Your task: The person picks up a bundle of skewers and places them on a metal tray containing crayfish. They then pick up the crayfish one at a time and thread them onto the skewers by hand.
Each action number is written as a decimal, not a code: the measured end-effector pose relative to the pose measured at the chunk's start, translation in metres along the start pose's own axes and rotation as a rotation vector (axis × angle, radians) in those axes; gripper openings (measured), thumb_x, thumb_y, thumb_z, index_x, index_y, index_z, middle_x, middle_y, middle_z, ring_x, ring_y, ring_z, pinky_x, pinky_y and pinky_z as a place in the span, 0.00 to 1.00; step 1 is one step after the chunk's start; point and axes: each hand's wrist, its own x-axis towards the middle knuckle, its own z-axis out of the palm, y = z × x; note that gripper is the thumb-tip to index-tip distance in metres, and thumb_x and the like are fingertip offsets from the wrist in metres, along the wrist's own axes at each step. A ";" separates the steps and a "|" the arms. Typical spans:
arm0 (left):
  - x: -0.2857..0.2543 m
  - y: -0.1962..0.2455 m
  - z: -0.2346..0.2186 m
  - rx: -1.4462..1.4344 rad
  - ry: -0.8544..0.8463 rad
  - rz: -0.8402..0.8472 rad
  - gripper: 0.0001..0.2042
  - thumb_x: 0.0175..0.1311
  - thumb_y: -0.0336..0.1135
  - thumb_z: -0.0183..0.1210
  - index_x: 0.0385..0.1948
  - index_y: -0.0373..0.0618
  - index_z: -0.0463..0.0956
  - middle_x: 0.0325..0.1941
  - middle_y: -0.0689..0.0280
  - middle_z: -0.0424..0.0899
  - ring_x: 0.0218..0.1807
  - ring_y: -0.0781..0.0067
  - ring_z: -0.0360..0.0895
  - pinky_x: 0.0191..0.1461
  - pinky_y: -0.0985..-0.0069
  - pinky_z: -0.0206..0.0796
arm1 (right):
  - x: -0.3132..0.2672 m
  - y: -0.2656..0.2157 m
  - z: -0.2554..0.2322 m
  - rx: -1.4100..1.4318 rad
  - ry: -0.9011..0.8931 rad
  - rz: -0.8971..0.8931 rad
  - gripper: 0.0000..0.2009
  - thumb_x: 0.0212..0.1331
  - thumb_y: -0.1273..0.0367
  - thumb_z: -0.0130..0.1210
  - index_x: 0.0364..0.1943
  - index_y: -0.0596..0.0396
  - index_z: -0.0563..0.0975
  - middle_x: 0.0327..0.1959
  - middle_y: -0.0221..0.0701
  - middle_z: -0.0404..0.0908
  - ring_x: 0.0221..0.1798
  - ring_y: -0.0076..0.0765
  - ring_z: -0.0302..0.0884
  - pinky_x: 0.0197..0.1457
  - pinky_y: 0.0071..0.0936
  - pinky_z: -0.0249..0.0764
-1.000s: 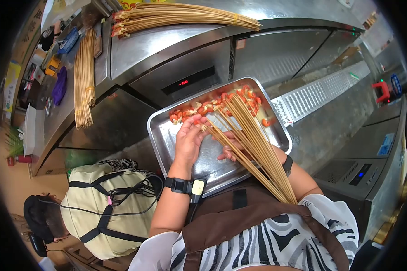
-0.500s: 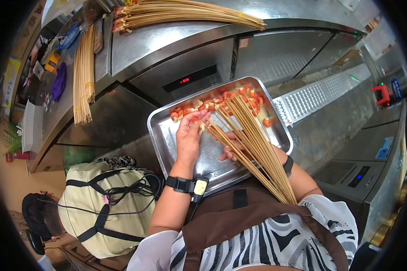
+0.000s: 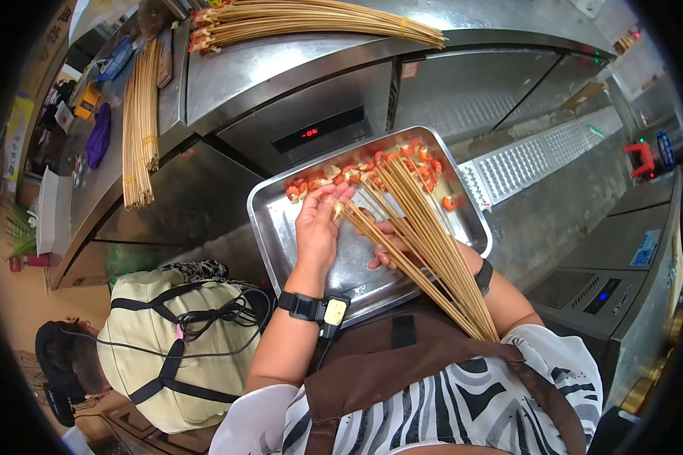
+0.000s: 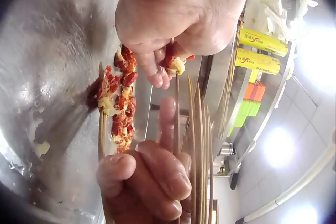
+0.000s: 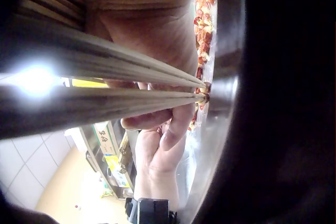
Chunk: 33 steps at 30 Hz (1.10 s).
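In the head view my left hand (image 3: 315,235) reaches over a steel tray (image 3: 281,243) with its fingertips together. It pinches a red and pale crayfish tail (image 4: 177,66), right at the tip of a wooden skewer in the left wrist view. My right hand (image 3: 393,244) grips a bundle of wooden skewers (image 3: 440,265), which fan out across the tray and back against the forearm. One skewer, apart from the others, carries a crayfish tail (image 4: 107,90) on its end. More crayfish tails (image 3: 341,176) line the tray's far side. The bundle partly hides the right palm.
Bundled skewers with red ends (image 3: 311,23) lie on the steel counter (image 3: 493,23) ahead. Another skewer bundle (image 3: 140,129) lies on the left counter beside a purple cloth (image 3: 99,136). A person in a pale top (image 3: 167,341) is close on the left. A perforated metal strip (image 3: 524,167) runs along the floor.
My left hand has shifted slightly, bringing the crayfish tail in its fingers to the skewer tip. The right hand and its skewers have stayed nearly still.
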 end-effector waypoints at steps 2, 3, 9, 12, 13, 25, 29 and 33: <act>-0.001 0.001 0.001 0.017 0.001 -0.014 0.09 0.65 0.30 0.45 0.45 0.40 0.66 0.50 0.56 0.73 0.54 0.63 0.71 0.57 0.69 0.63 | 0.003 0.001 -0.006 0.043 -0.059 0.026 0.22 0.60 0.65 0.51 0.54 0.66 0.65 0.22 0.24 0.72 0.25 0.20 0.73 0.51 0.29 0.70; -0.002 0.001 0.003 0.028 0.000 -0.017 0.09 0.65 0.30 0.45 0.45 0.40 0.66 0.50 0.56 0.73 0.54 0.63 0.71 0.57 0.69 0.63 | 0.002 0.001 -0.004 0.045 -0.058 0.027 0.22 0.60 0.65 0.51 0.54 0.66 0.65 0.22 0.24 0.72 0.25 0.20 0.73 0.51 0.29 0.70; -0.003 0.003 0.006 0.006 -0.033 -0.001 0.09 0.66 0.31 0.45 0.44 0.40 0.66 0.50 0.55 0.73 0.54 0.63 0.71 0.57 0.69 0.63 | -0.002 -0.002 0.001 -0.016 0.016 -0.011 0.22 0.60 0.65 0.51 0.54 0.66 0.65 0.21 0.25 0.72 0.24 0.21 0.72 0.50 0.30 0.70; -0.003 0.003 0.005 -0.038 -0.043 -0.009 0.09 0.66 0.32 0.45 0.44 0.41 0.66 0.51 0.55 0.72 0.55 0.63 0.70 0.58 0.68 0.62 | 0.000 0.003 -0.008 -0.008 0.020 0.001 0.21 0.60 0.65 0.50 0.53 0.66 0.66 0.22 0.25 0.72 0.24 0.21 0.72 0.50 0.29 0.70; -0.003 0.003 0.005 -0.051 -0.046 -0.019 0.09 0.66 0.33 0.45 0.44 0.41 0.67 0.51 0.55 0.72 0.55 0.62 0.70 0.58 0.68 0.61 | 0.001 0.006 -0.015 0.033 -0.039 0.006 0.23 0.59 0.64 0.52 0.55 0.64 0.65 0.24 0.25 0.71 0.28 0.20 0.72 0.51 0.30 0.70; -0.009 0.002 0.005 -0.060 -0.044 -0.201 0.10 0.65 0.34 0.46 0.41 0.38 0.68 0.51 0.52 0.72 0.55 0.59 0.70 0.58 0.64 0.62 | 0.004 0.003 -0.009 -0.028 -0.015 0.035 0.23 0.59 0.64 0.53 0.55 0.62 0.65 0.22 0.24 0.71 0.26 0.20 0.71 0.51 0.30 0.71; -0.015 0.002 0.011 -0.059 0.041 -0.140 0.10 0.66 0.34 0.44 0.41 0.38 0.68 0.50 0.52 0.73 0.55 0.58 0.70 0.57 0.63 0.62 | 0.003 0.001 -0.006 0.014 0.015 -0.019 0.22 0.57 0.65 0.54 0.54 0.60 0.66 0.25 0.25 0.71 0.29 0.21 0.71 0.50 0.33 0.72; -0.015 0.002 0.008 -0.101 0.063 -0.135 0.11 0.66 0.35 0.43 0.41 0.37 0.68 0.49 0.52 0.73 0.54 0.59 0.71 0.56 0.63 0.63 | 0.009 0.015 -0.022 0.157 -0.046 -0.048 0.22 0.54 0.69 0.56 0.54 0.57 0.67 0.44 0.30 0.66 0.43 0.26 0.70 0.48 0.36 0.73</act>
